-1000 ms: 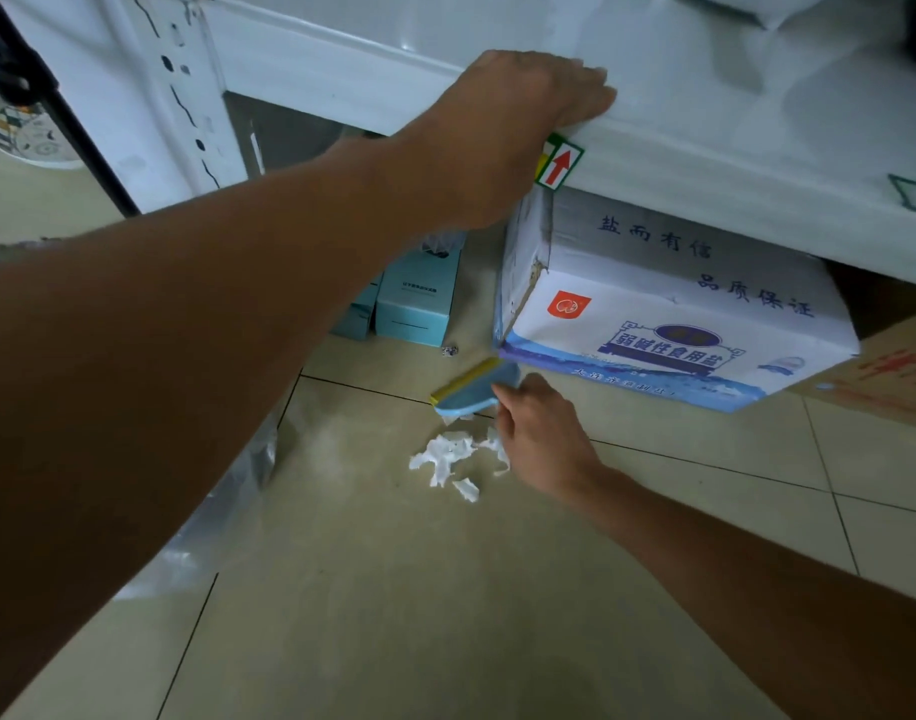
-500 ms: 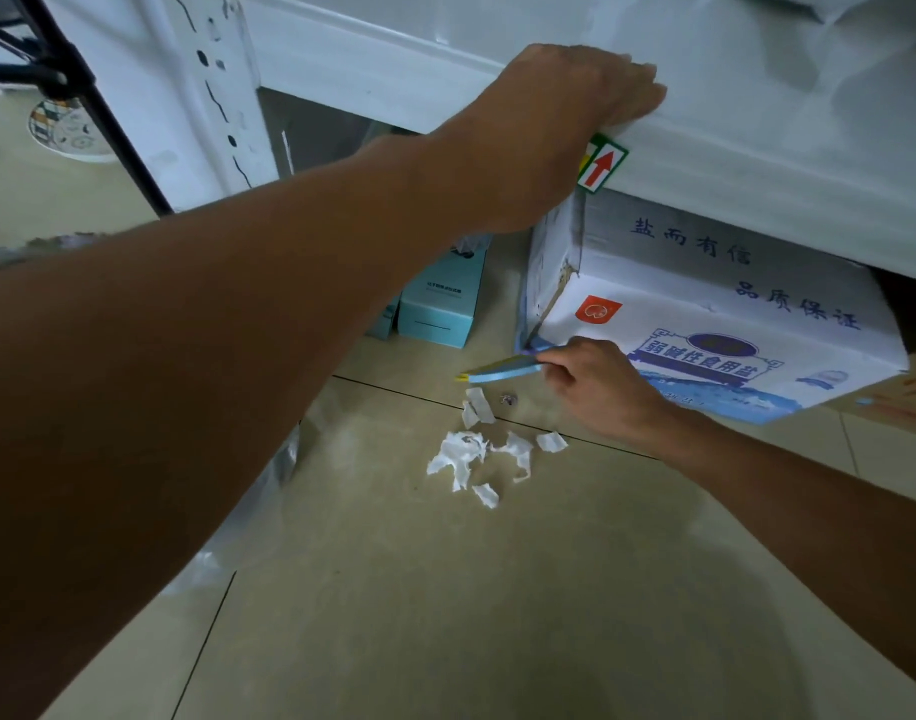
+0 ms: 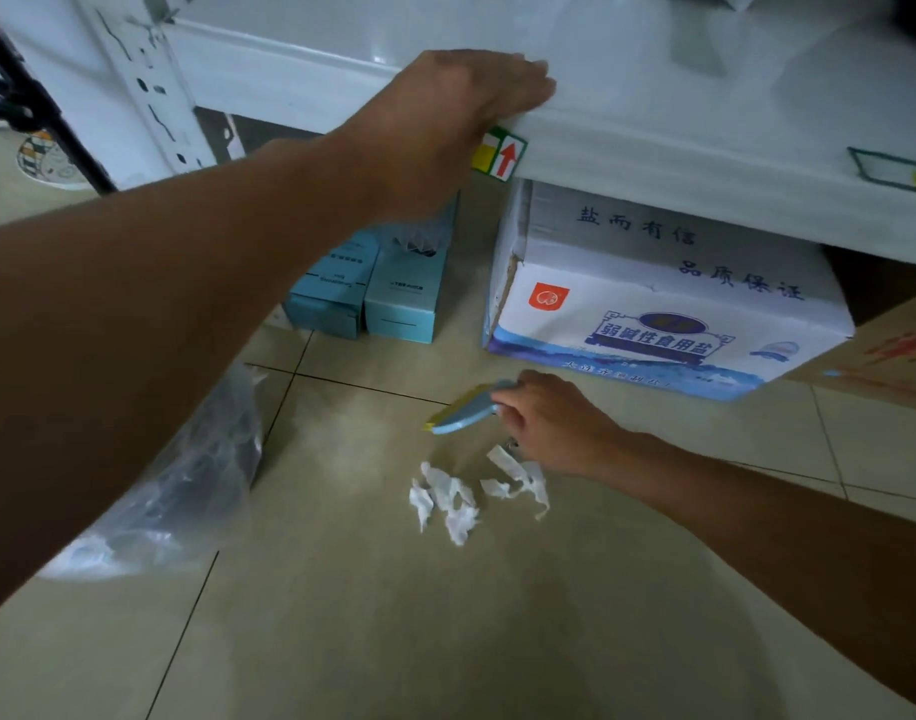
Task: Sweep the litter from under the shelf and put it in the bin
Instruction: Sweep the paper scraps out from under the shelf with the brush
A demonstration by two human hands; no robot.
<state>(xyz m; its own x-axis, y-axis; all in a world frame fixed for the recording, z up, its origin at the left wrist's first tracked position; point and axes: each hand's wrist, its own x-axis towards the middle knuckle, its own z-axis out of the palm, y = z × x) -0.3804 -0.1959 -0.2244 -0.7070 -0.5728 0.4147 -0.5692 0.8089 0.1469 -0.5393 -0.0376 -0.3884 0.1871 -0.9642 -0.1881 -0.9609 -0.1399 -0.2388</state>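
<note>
White torn paper scraps [image 3: 466, 493] on floor tile, right hand [image 3: 554, 426] gripping blue brush [image 3: 463, 407], now nearer scraps, left hand [image 3: 461, 111] spread flat on shelf [image 3: 705, 96].

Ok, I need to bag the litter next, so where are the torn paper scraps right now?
In the head view the torn paper scraps lie on the floor tiles, centre frame, just in front of the right hand holding the small blue brush.

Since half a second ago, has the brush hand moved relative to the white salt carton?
Yes. The right hand with the brush has pulled away from the white carton, out toward the paper scraps.
</note>
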